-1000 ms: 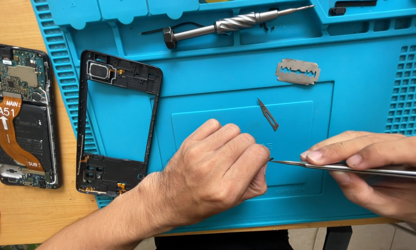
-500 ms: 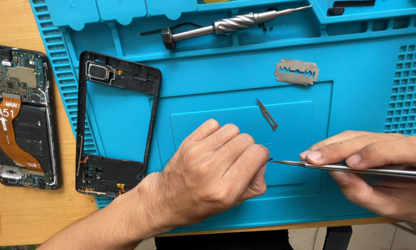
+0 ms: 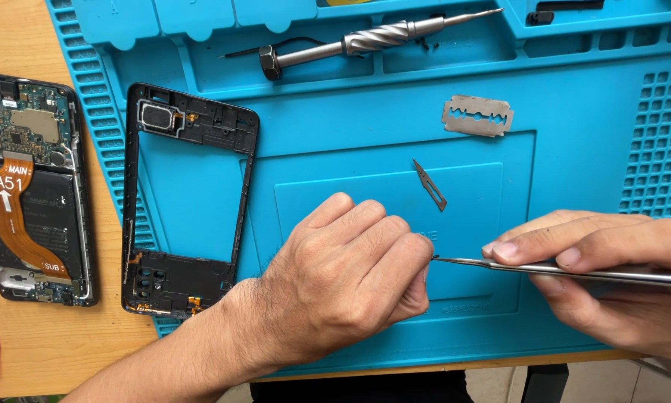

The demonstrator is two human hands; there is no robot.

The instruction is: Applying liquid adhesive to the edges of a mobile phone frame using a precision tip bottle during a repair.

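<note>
Oddly, left hand fisted, contents hidden; right hand pinching edge-cropped tweezers

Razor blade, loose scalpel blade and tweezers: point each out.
razor blade (image 3: 478,116), head view, its slotted middle.
scalpel blade (image 3: 429,183), head view, mid-length.
tweezers (image 3: 514,267), head view, bare shaft near the tip.

orange labelled ribbon strip, far left.

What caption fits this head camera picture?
Left hand meets tweezers held by right hand over a blue repair mat.
</note>
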